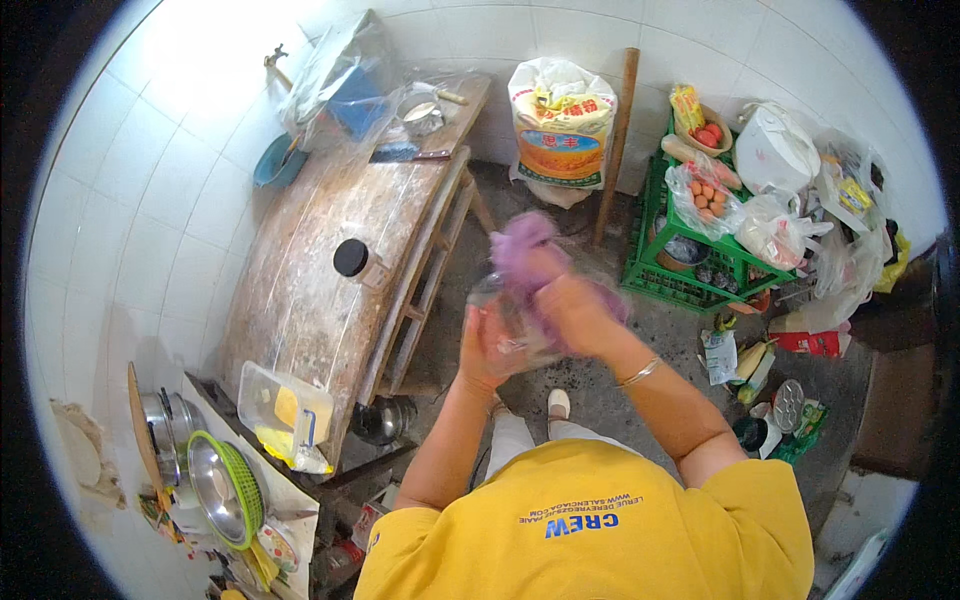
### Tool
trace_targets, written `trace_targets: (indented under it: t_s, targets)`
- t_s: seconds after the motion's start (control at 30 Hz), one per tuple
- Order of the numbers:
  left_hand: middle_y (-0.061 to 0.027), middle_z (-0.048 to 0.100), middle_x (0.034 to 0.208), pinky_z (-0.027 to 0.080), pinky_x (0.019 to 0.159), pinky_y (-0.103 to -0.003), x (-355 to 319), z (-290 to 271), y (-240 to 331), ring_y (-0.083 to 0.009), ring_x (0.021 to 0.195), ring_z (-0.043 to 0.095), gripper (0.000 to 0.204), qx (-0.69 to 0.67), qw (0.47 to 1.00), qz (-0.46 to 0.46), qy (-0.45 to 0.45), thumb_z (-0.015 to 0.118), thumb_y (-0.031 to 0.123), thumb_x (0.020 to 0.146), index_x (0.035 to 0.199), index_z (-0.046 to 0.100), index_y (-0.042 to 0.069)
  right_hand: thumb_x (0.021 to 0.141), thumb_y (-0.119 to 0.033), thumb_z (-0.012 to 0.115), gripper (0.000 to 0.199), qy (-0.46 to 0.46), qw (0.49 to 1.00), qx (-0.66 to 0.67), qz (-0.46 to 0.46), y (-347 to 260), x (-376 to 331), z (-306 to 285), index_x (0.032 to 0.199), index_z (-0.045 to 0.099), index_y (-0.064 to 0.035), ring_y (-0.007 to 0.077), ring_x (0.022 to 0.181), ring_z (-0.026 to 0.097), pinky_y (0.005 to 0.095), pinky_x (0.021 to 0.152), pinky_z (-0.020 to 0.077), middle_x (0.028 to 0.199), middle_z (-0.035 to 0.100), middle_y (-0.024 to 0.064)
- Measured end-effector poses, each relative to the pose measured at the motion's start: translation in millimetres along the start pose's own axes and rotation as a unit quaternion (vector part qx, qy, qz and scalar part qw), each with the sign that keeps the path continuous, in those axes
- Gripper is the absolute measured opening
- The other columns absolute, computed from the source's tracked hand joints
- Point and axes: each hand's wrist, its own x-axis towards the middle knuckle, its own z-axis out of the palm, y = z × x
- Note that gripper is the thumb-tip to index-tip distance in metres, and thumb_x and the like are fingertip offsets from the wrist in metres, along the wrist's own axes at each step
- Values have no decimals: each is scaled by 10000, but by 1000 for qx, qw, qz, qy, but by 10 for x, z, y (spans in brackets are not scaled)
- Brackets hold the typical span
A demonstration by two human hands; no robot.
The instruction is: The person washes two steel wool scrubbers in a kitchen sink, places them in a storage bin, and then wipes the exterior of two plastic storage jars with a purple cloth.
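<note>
My left hand (482, 348) grips a clear plastic container (508, 330) from its left side, in front of my body and above the floor. My right hand (575, 308) is closed on a purple cloth (528, 248) and presses it at the container's upper right. Motion smears the cloth and the right fingers, so the exact contact is hard to make out. To the left, a clear jar with a black lid (351, 258) stands on the floury wooden table (290, 290). At the table's near corner sits a lidless clear box (268, 395) with something yellow in it.
A flour sack (562, 125) and a wooden pole (617, 145) lean at the back wall. A green crate (650, 215) loaded with food bags stands right, vegetables (753, 368) on the floor before it. A knife (412, 155) lies at the table's far end; bowls (218, 490) stand lower left.
</note>
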Motion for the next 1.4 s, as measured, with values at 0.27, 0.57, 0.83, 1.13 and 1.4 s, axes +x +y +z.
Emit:
trace_targets:
  t_s: [0.27,0.57,0.83,1.13,1.4]
  targets:
    - [-88,588,1125,484,858,-423,-135,-99,-118,-220,1013,582,500,138,989,-44,29,530,400,848,1248,461,108,874,-296,480,295,63,981,-62,171,468,546,119,857,654,-59,331,828,608,402,771,475,928,638,151]
    - [-160,524,1165,550,595,-362,-152,64,269,-284,943,604,657,267,963,8,-27,670,389,731,1254,417,81,910,-271,487,318,134,825,511,200,251,369,176,1073,548,-4,227,969,557,339,865,433,1046,594,122]
    - [-113,429,1223,369,960,-325,195,226,115,-217,1119,456,870,539,752,352,141,696,9,660,1368,192,32,849,-255,574,379,246,960,-75,108,26,293,424,1095,518,29,398,1011,518,402,909,399,1034,561,219]
    - [-135,543,1124,513,788,-363,196,65,517,-239,952,592,602,240,951,129,143,616,191,786,1291,323,45,823,-98,585,151,72,995,-70,-8,165,-121,106,949,616,-21,248,890,589,350,814,459,945,605,124]
    - [-125,609,1042,554,694,-366,191,200,238,-238,914,627,520,153,978,127,60,544,326,810,1233,435,44,923,-174,497,296,181,978,72,80,376,122,350,1192,521,-51,118,892,562,258,762,472,1032,604,23]
